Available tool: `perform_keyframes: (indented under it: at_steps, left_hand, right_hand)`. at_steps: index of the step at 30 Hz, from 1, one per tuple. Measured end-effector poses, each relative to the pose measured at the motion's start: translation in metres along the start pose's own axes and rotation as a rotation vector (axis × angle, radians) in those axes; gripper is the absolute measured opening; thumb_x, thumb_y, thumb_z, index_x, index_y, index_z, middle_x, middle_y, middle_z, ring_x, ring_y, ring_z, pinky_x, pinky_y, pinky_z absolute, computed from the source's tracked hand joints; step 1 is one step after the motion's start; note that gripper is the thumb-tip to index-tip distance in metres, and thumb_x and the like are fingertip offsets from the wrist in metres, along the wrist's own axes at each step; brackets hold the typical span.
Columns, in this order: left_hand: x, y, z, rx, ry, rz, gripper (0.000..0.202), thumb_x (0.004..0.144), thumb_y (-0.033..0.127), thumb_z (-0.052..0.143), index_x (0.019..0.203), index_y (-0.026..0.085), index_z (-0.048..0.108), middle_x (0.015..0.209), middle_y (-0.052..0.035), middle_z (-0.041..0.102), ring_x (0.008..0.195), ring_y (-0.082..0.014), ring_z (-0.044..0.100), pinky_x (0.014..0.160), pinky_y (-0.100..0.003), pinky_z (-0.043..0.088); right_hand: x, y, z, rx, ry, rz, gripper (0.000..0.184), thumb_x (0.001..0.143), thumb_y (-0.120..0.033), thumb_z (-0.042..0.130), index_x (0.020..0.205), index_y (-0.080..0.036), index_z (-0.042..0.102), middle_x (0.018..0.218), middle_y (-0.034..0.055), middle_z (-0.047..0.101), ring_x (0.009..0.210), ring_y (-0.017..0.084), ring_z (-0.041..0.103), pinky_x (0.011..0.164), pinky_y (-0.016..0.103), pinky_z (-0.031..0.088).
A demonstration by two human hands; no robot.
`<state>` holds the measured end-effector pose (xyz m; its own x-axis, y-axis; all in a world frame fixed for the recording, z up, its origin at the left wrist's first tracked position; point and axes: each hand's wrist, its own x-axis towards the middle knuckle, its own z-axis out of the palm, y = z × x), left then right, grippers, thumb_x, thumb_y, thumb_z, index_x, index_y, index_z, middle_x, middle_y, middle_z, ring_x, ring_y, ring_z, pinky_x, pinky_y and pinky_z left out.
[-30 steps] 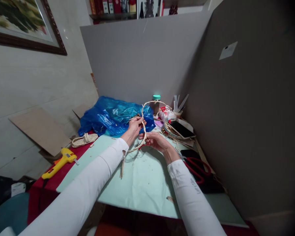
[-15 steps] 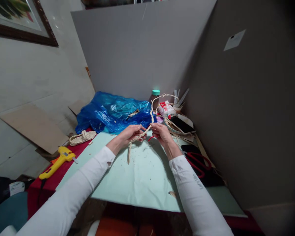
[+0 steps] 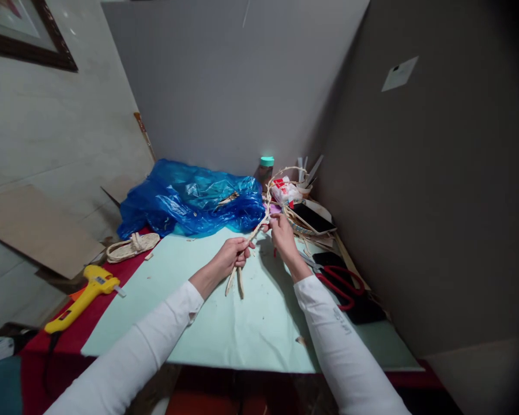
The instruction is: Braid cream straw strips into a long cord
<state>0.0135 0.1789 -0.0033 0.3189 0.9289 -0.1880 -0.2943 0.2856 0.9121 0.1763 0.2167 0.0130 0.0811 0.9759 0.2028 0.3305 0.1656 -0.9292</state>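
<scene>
A pale braided straw cord (image 3: 258, 229) runs between both hands above the light green mat (image 3: 225, 328). My left hand (image 3: 229, 257) is closed on its lower part, with the loose ends hanging down to the mat. My right hand (image 3: 281, 233) pinches the cord higher up. From there the cord loops back toward the clutter at the far right corner. Both arms wear white sleeves.
A blue plastic bag (image 3: 190, 199) lies at the back. A coiled straw bundle (image 3: 132, 246) and a yellow glue gun (image 3: 80, 297) sit on the red cloth at left. Red-handled scissors (image 3: 339, 282), a phone (image 3: 313, 218) and a teal-capped bottle (image 3: 264, 169) crowd the right. Grey boards wall the back and right.
The hands lowered the cord toward the mat and drew apart, stretching it out; the big upright loop has shrunk. The camera tilted down and to the right.
</scene>
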Motion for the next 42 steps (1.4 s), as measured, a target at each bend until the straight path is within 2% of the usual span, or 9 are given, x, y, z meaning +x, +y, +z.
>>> perform_keyframes:
  at_steps: [3,6,17,25,29,32,36,39,42]
  left_hand:
    - [0.009,-0.007,-0.004,-0.018,0.067,0.049,0.008,0.075,0.018,0.057,0.072,0.011,0.058,0.049,0.0005,0.050,0.034,-0.0013,0.028,0.036,-0.015,0.016]
    - [0.013,-0.011,-0.004,-0.024,0.106,0.099,0.005,0.073,0.017,0.057,0.075,0.013,0.055,0.054,-0.0005,0.054,0.036,-0.0023,0.033,0.037,-0.015,0.019]
    - [0.013,-0.015,0.007,0.125,0.238,0.132,0.018,0.072,0.021,0.058,0.090,0.018,0.060,0.044,0.0094,0.038,0.034,-0.0056,0.030,0.037,-0.017,0.021]
    - [0.006,-0.015,0.013,0.429,0.407,0.259,0.019,0.071,0.015,0.059,0.053,0.019,0.061,0.036,0.0029,0.046,0.037,-0.0103,0.041,0.040,-0.021,0.025]
    - [0.011,-0.014,0.012,0.202,0.449,0.166,0.018,0.073,0.021,0.063,0.055,0.018,0.061,0.042,0.0010,0.054,0.033,-0.0111,0.047,0.037,-0.021,0.030]
    - [0.016,-0.014,0.011,0.043,0.420,0.136,0.012,0.073,0.020,0.064,0.062,0.015,0.062,0.055,-0.0026,0.063,0.036,-0.0111,0.052,0.037,-0.021,0.036]
    - [0.017,-0.013,0.010,-0.028,0.409,0.142,0.013,0.073,0.022,0.064,0.065,0.013,0.058,0.063,-0.0066,0.067,0.040,-0.0109,0.056,0.041,-0.022,0.041]
    - [0.014,-0.011,0.009,-0.055,0.386,0.152,0.011,0.074,0.020,0.062,0.068,0.011,0.059,0.066,-0.0079,0.068,0.040,-0.0094,0.055,0.042,-0.021,0.040]
    - [0.012,-0.008,0.009,-0.065,0.375,0.153,0.010,0.075,0.017,0.060,0.067,0.011,0.060,0.062,-0.0061,0.067,0.038,-0.0072,0.052,0.040,-0.019,0.036]
  right_hand:
    - [-0.011,-0.002,0.002,-0.383,-0.151,-0.070,0.023,0.086,-0.019,0.042,0.075,-0.016,0.062,0.067,0.0059,0.065,0.065,0.016,0.055,0.064,0.026,0.035]
    - [-0.023,-0.008,0.006,-0.445,-0.309,-0.103,0.019,0.079,-0.017,0.052,0.061,-0.017,0.060,0.058,0.0049,0.063,0.056,0.015,0.052,0.059,0.026,0.031]
    - [-0.034,-0.025,0.007,-0.739,-0.483,-0.281,0.026,0.087,-0.018,0.043,0.079,-0.015,0.068,0.076,0.0118,0.070,0.060,0.016,0.056,0.058,0.027,0.028]
    - [-0.022,-0.044,0.014,-0.494,-0.338,-0.341,0.026,0.086,-0.025,0.048,0.062,-0.018,0.057,0.058,0.0033,0.061,0.056,0.014,0.052,0.057,0.025,0.030]
    - [-0.008,-0.040,0.030,0.015,-0.320,-0.120,0.027,0.085,-0.040,0.049,0.070,-0.018,0.057,0.063,0.0035,0.064,0.055,0.014,0.056,0.052,0.024,0.037]
    - [0.003,-0.031,0.026,0.318,-0.180,0.028,0.036,0.081,-0.054,0.053,0.084,-0.018,0.058,0.077,0.0065,0.069,0.061,0.017,0.062,0.049,0.025,0.043]
    - [0.007,-0.010,0.008,0.162,0.005,0.074,0.035,0.082,-0.051,0.049,0.073,-0.018,0.058,0.066,0.0062,0.067,0.049,0.015,0.058,0.041,0.023,0.038]
    - [0.003,0.006,0.008,0.070,-0.121,0.081,0.020,0.075,-0.035,0.056,0.066,-0.017,0.061,0.063,0.0051,0.066,0.049,0.015,0.057,0.042,0.023,0.038]
    - [0.000,0.012,0.022,0.105,-0.210,0.067,0.016,0.069,-0.025,0.057,0.077,-0.016,0.068,0.069,0.0034,0.068,0.056,0.015,0.059,0.049,0.023,0.044]
